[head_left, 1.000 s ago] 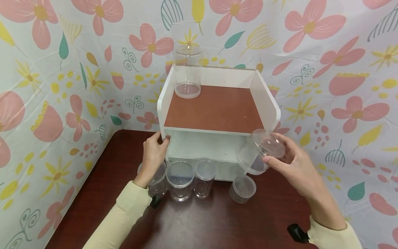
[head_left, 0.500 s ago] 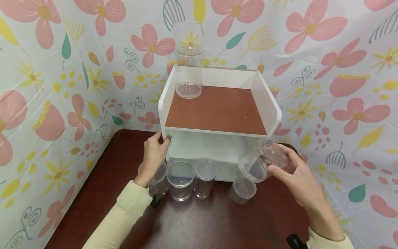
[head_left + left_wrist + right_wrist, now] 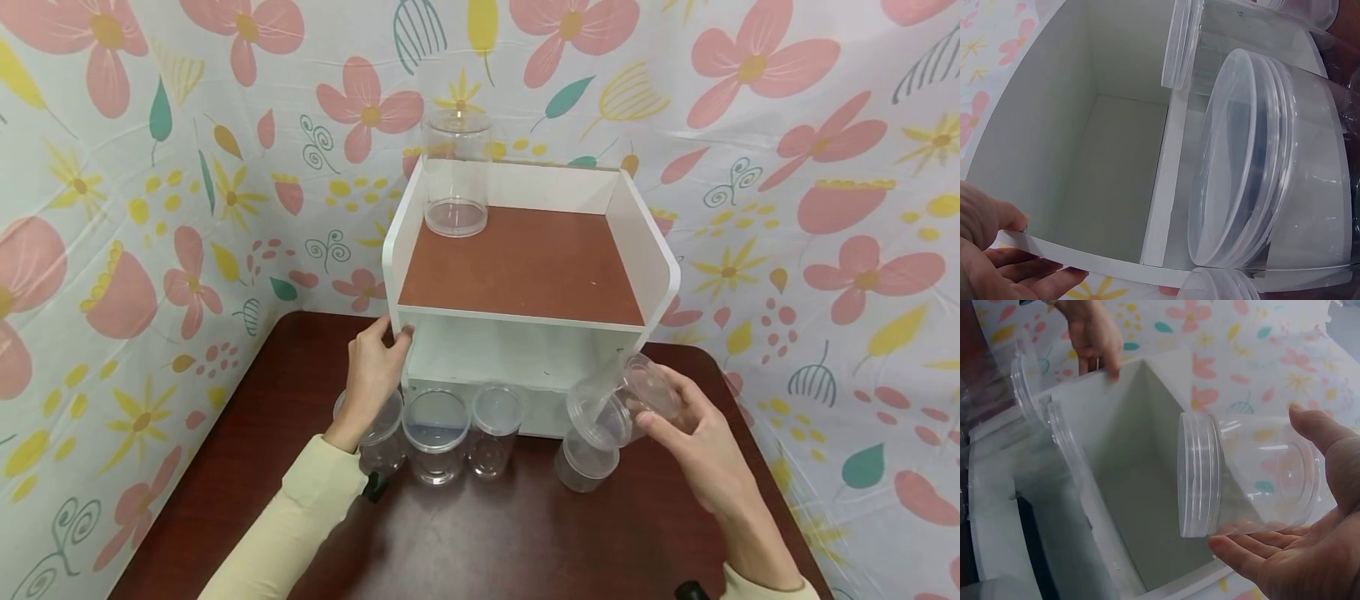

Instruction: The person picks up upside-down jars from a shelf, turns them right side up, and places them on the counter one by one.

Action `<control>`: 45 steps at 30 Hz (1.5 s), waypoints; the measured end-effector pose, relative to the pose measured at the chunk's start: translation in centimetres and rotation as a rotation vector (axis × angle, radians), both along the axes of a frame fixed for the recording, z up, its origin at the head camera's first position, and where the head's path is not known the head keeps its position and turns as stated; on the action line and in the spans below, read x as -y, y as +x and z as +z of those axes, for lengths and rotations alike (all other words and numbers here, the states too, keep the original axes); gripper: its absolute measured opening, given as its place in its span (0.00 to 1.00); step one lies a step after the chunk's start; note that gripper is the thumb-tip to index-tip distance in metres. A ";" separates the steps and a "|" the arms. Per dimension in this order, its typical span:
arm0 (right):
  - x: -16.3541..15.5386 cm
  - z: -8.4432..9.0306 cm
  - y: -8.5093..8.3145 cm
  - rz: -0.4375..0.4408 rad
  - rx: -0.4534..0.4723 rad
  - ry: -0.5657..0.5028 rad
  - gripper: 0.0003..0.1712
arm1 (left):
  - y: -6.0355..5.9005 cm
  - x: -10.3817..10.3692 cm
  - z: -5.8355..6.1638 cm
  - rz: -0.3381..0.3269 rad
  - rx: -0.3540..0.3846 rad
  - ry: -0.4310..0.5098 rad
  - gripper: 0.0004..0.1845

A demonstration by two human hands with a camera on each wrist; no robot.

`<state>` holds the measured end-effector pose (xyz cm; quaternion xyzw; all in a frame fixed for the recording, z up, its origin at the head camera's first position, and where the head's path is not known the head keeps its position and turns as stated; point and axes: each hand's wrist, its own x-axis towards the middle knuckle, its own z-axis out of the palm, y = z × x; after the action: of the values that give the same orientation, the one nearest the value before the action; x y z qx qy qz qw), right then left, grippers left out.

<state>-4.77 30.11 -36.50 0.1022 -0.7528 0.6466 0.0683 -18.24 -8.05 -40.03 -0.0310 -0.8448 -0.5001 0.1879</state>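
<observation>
My right hand holds a clear plastic jar with a ridged lid. The jar lies tipped, its lid end toward the shelf and its base toward my palm. In the head view that lid overlaps a short clear tub on the table; whether they touch I cannot tell. My left hand grips the front edge of the left side panel of a white two-tier shelf, thumb inside and fingers outside, as the left wrist view shows.
Lidded clear jars stand in a row before the shelf: one partly behind my left wrist, a wide one and a narrower one. A tall clear jar stands on the brown top. Floral cloth hangs behind the dark red table.
My right hand has moved down with the jar, away from the shelf's right panel, and the lid end now overlaps the short tub. The left hand has stayed on the panel.
</observation>
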 end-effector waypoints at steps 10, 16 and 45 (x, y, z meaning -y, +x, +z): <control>0.7 -2.1 -0.1 0.046 0.032 -0.066 0.32 | 0.1 0.0 0.0 0.009 -0.001 0.002 0.11; 0.8 -3.2 -0.1 0.086 0.040 -0.089 0.33 | 0.1 0.0 -0.1 0.005 -0.002 0.015 0.10; 1.9 -5.0 -0.1 0.081 0.084 -0.118 0.30 | 4.6 -3.2 -0.6 0.035 -0.413 0.180 0.25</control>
<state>-4.85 28.17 -41.53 0.1011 -0.7110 0.6957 0.0161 -13.64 -4.84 -40.65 -0.1013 -0.7407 -0.5533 0.3674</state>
